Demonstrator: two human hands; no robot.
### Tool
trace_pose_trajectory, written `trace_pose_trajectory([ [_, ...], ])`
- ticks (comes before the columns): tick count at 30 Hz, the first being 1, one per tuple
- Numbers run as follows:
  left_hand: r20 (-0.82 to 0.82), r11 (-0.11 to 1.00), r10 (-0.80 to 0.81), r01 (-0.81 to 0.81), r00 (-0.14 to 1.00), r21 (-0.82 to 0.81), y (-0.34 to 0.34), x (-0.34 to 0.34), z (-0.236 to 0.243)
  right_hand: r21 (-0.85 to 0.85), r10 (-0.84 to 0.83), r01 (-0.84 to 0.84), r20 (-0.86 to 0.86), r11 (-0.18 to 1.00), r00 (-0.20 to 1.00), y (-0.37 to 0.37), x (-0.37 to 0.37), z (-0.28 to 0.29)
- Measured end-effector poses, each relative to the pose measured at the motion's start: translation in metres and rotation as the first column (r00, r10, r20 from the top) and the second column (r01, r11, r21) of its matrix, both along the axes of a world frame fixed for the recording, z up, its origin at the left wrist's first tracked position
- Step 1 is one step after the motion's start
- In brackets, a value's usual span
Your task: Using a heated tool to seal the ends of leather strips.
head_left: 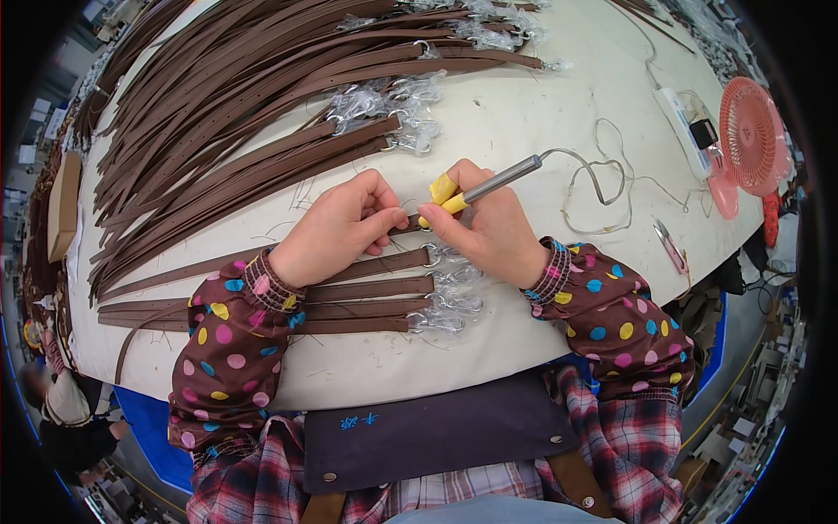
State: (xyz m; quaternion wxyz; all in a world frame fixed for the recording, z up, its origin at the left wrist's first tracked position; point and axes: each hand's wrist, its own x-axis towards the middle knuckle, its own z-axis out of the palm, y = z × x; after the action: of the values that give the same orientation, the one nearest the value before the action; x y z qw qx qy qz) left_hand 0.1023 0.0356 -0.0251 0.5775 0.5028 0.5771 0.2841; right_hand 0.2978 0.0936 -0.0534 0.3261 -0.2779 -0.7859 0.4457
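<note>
My left hand (336,229) is closed, thumb and fingertips pinching the end of a brown strap (206,267) that runs out to the left. Wrapped in my right hand (499,229) is a corded pen-shaped tool (506,178) with a grey metal shaft and a yellow grip, looking like a soldering iron. Its tip end lies close to the strap end by my left fingertips; whether they touch is hidden. Yellow wrapping (443,188) covers a right fingertip. Below my hands lie several brown straps (375,288) with metal hooks in clear plastic (454,301).
A large pile of brown straps (218,113) fills the upper left of the white table (541,113). On the right stand a pink fan (752,135) and a white power strip (683,131). Thread snips (670,246) lie near the right edge. The tool's cord (621,175) loops over the table.
</note>
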Motion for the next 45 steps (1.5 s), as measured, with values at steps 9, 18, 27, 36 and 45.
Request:
trace_pose_trajectory([
  [9,-0.014,1.0,0.019,-0.019,1.0,0.008,-0.0011,0.0012,0.0015,-0.016,-0.038,0.037,-0.037,0.999,0.999,-0.0017,-0.0001,0.0023],
  [18,-0.021,0.998,0.065,-0.065,0.998,0.022,-0.0001,0.0021,-0.0033,0.007,-0.057,0.057,-0.02,0.998,0.998,0.0005,-0.0018,-0.0001],
  [27,0.045,0.996,0.094,-0.094,0.995,0.002,0.001,0.0018,-0.0047,-0.016,-0.055,0.055,-0.023,0.998,0.998,0.0008,-0.0024,-0.0027],
  [36,0.042,0.995,0.101,-0.102,0.994,0.001,0.0009,0.0021,-0.0053,-0.031,-0.055,0.055,-0.027,0.998,0.998,0.0009,-0.0028,-0.0034],
  [45,0.058,0.993,0.117,-0.118,0.991,0.006,0.0005,0.002,-0.0041,0.001,-0.061,0.061,-0.042,0.998,0.997,0.0004,-0.0031,-0.0016],
])
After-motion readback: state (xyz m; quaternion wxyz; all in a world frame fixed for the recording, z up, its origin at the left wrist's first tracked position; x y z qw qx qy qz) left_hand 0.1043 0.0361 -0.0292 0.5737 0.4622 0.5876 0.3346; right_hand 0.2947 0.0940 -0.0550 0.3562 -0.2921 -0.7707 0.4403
